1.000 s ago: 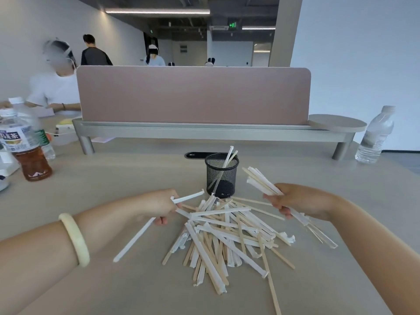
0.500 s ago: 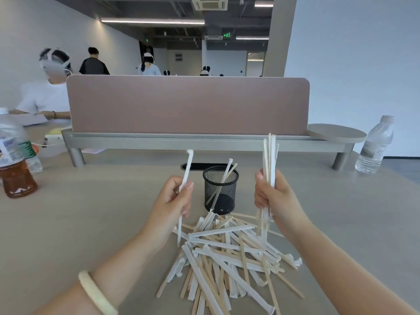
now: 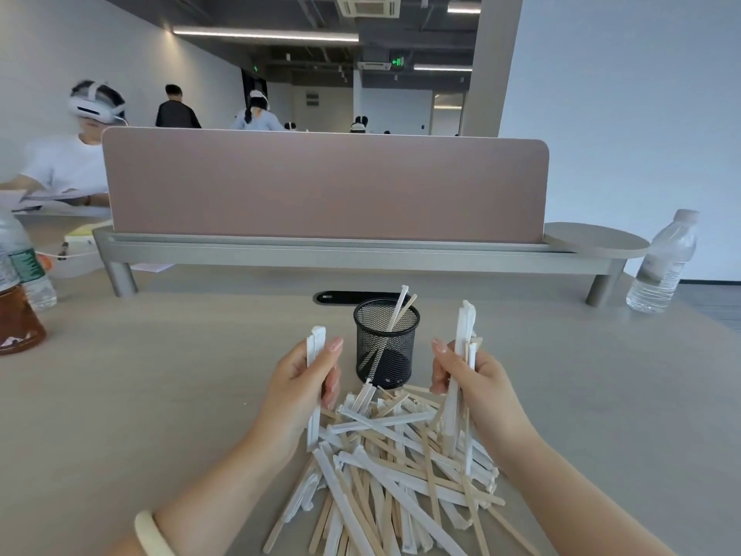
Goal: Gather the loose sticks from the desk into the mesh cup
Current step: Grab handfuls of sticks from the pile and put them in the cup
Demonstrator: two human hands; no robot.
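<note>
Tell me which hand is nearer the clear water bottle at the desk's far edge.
Right. The right hand sits right of the mesh cup, toward the water bottle; the left hand is across the cup, farther.

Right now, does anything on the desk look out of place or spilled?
Only the pile of sticks, strewn crisscross on the desk before the mesh cup. Each hand, left and right, holds some upright. Nothing looks damaged or tipped.

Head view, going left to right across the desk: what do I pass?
Brown tea bottle → left hand holding wrapped sticks → mesh cup → right hand with its bundle of sticks → clear water bottle.
</note>
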